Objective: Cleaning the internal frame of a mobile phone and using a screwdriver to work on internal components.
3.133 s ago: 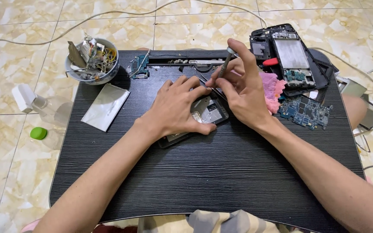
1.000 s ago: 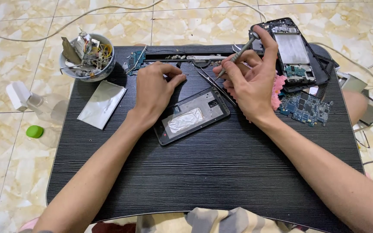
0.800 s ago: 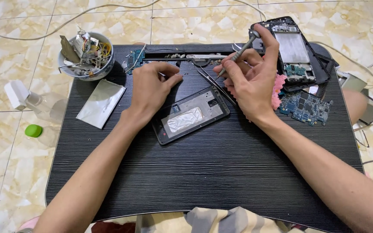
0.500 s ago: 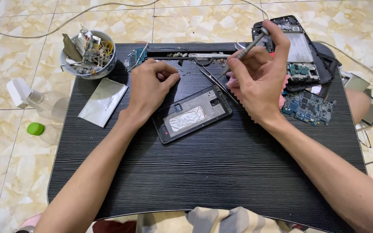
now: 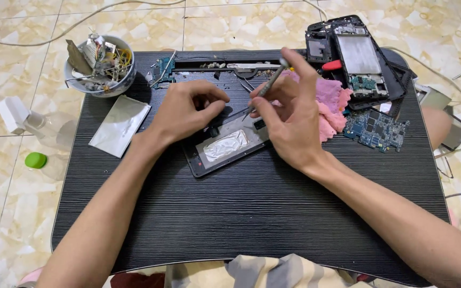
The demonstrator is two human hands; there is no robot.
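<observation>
Opened phone frame [image 5: 225, 146] lies mid-desk, long axis running from lower left to upper right.
Left hand [image 5: 185, 111] curls its fingers at the frame's top edge; right hand [image 5: 289, 114] pinches a thin screwdriver [image 5: 267, 88], tip down at the frame. Black desk [image 5: 241, 213] stands on a tiled floor [image 5: 6, 160].

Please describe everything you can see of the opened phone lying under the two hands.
The opened phone lies flat and slanted on the black table, back cover off. Its dark frame surrounds a silvery, crinkled foil-like plate. The left hand rests at its upper edge; the right hand covers its right end, holding a thin metal tool aimed at it.
</observation>
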